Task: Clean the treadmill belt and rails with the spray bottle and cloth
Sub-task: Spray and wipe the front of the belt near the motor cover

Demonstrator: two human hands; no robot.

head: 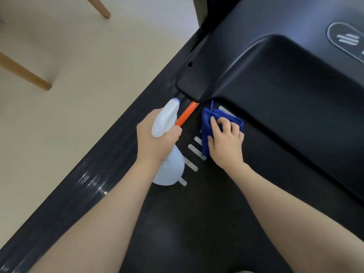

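Two hands at work, apart, low over the front end of the treadmill. Left hand (155,138) wraps the neck of a pale translucent plastic spray bottle (167,146), nozzle aimed forward at the near rail; likely kept ready for the next squirt while the other hand wipes. Right hand (224,142), ring on one finger, presses a folded deep-blue microfibre cloth (208,123) onto the dark textured treadmill belt (206,213), fingers bent over the folds to keep it bunched. Cloth sits just beside the black moulded motor cover (285,85), where grime would probably gather. Short orange strip (187,115) runs between bottle and cloth along the belt edge. Black ribbed side rail (94,178) lies to the left, glossy in patches. Beyond it, cream floor (88,66) and light wooden furniture legs (25,73).
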